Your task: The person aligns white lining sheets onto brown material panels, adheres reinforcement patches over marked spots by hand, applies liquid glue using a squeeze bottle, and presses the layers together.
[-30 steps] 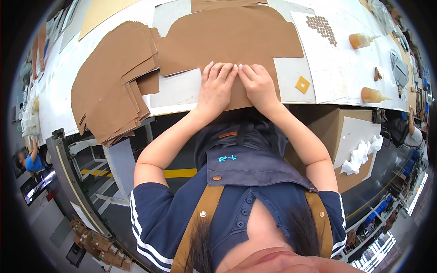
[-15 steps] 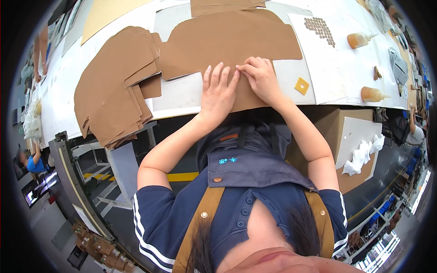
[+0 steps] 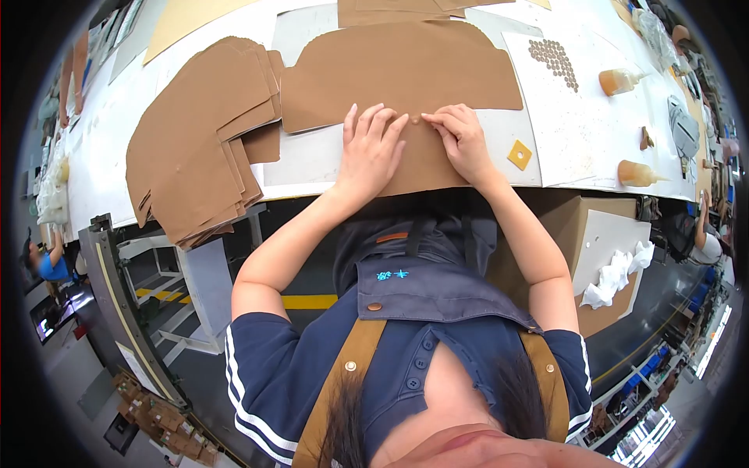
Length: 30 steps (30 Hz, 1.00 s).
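Nearest, the dark apron [image 3: 437, 288] hangs below the table edge; a cardboard box [image 3: 562, 228] with crumpled white material [image 3: 612, 278] on it stands to the right. Left hand [image 3: 370, 156]: fingers spread and slightly bent, resting on and beside the narrow lower part of a brown panel [image 3: 398, 66]. Right hand [image 3: 466, 144]: fingers curled, index and thumb drawn close; whether anything is pinched, cannot tell. Between the fingertips, a small round spot [image 3: 416, 119] on the panel, paler than its surface; disc or mark, uncertain. Progress, judged: work at this one spot is under way; no second spot visible on the panel's exposed face. Panel: flat, matte, smooth, broad above with rounded shoulders, partly over a pale grey board [image 3: 312, 164]. Left of it, a fanned stack [image 3: 195, 117] of similar thin brown sheets, curved outer edges, stepped inner corners, apart from both hands. Right, a yellow diamond-shaped piece [image 3: 519, 154] with a central hole, then two bottles of amber liquid [image 3: 615, 82] [image 3: 638, 173] with pointed tips. Farther, many small brown discs [image 3: 553, 64] lie ungathered by either hand, in close rows on white sheeting. Farthest, more brown pieces [image 3: 390, 12], partly cut off by the view.
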### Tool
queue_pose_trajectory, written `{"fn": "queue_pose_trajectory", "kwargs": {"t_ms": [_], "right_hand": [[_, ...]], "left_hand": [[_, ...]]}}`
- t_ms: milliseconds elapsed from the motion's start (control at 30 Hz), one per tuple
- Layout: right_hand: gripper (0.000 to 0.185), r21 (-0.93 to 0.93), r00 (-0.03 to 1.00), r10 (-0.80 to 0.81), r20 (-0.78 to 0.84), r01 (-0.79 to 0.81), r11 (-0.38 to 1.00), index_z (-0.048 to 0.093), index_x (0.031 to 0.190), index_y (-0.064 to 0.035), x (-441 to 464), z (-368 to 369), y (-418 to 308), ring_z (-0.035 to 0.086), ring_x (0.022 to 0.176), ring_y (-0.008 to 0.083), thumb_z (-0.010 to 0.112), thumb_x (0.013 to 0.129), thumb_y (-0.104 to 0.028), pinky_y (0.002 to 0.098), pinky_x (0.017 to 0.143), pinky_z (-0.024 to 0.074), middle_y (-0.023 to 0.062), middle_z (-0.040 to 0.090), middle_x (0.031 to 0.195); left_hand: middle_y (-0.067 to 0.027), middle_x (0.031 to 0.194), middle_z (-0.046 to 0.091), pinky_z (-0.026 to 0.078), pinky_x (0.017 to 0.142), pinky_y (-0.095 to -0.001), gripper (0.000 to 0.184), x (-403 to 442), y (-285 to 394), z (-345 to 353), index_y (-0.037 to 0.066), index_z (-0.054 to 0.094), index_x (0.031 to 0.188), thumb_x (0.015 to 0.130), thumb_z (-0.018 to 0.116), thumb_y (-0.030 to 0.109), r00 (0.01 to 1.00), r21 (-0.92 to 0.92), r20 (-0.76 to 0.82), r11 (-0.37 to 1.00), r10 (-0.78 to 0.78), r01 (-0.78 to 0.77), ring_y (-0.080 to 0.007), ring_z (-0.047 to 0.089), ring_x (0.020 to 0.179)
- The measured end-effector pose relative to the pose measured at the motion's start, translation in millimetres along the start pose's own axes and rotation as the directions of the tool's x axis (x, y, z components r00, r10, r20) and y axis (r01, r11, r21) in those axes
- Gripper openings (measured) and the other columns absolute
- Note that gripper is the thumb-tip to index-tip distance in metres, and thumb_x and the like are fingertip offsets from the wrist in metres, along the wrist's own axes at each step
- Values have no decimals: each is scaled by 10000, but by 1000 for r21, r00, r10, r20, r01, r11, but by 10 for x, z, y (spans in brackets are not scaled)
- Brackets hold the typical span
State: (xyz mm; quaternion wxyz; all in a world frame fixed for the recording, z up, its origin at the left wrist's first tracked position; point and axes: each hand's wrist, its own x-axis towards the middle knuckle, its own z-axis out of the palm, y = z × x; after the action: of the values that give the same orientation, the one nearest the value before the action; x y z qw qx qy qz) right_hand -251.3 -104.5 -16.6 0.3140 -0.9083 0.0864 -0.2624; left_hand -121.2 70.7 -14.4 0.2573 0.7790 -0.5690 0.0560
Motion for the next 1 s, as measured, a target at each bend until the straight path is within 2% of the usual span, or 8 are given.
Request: {"fn": "queue_pose_trajectory", "kwargs": {"t_ms": [267,400,567,700,833,900,967,1000], "right_hand": [[187,-290,975,-200,96,220,931,722,1034,-19,58,33,-133,616,920,274,654,869,37,383,869,486,73,676,961],[213,-202,987,-150,50,158,967,718,1043,-24,49,22,-85,615,921,267,651,845,20,400,907,477,68,673,972],[265,-120,997,-53,48,58,991,718,1059,-39,45,6,-69,616,928,259,644,808,1,429,949,466,55,672,988],[169,-361,975,-192,111,220,906,702,943,-27,105,43,-161,614,905,246,641,785,-25,403,933,478,63,636,912],[88,-529,930,-217,296,349,773,668,838,-22,192,78,-335,608,881,231,630,764,-50,376,919,489,72,595,852],[71,-534,922,-225,314,368,761,658,814,-24,184,84,-339,605,872,230,628,757,-53,373,911,492,73,584,837],[59,-503,930,-260,261,361,785,651,800,-30,137,83,-277,602,864,235,629,749,-49,377,902,492,72,579,827],[50,-398,961,-223,165,272,876,637,782,-39,117,68,-228,598,857,237,629,734,-52,375,900,493,72,568,820]], "left_hand": [[-69,1273,564,261,1220,-533,461,124,-35,28,105,626,1313,853,647,126,972,238,83,943,219,-232,-271,458,1349],[-71,1290,563,257,1223,-518,434,132,-27,32,95,625,1297,864,629,110,958,298,132,912,254,-282,-270,441,1370],[-108,1394,517,259,1225,-485,441,-30,-18,-45,80,587,1352,913,625,91,999,-21,53,1000,7,-6,-308,421,1403],[-154,1465,465,296,1204,-477,487,-225,9,-204,76,535,1427,948,627,92,982,-310,31,932,-188,188,-363,388,1434],[-145,1598,367,260,1238,-433,589,-406,22,-421,41,380,1549,993,574,71,901,-673,151,625,-408,396,-290,309,1517],[-155,1664,257,213,1266,-412,644,-424,60,-533,-7,235,1596,1034,533,90,788,-869,332,158,-519,470,-262,200,1572],[-187,1639,280,270,1247,-429,623,-419,12,-617,-7,254,1584,1048,538,132,717,-900,424,-171,-553,400,-288,264,1549],[-192,1618,310,301,1228,-432,602,-418,-50,-619,-6,274,1569,1050,541,143,708,-895,446,-249,-548,371,-294,296,1532]]}}
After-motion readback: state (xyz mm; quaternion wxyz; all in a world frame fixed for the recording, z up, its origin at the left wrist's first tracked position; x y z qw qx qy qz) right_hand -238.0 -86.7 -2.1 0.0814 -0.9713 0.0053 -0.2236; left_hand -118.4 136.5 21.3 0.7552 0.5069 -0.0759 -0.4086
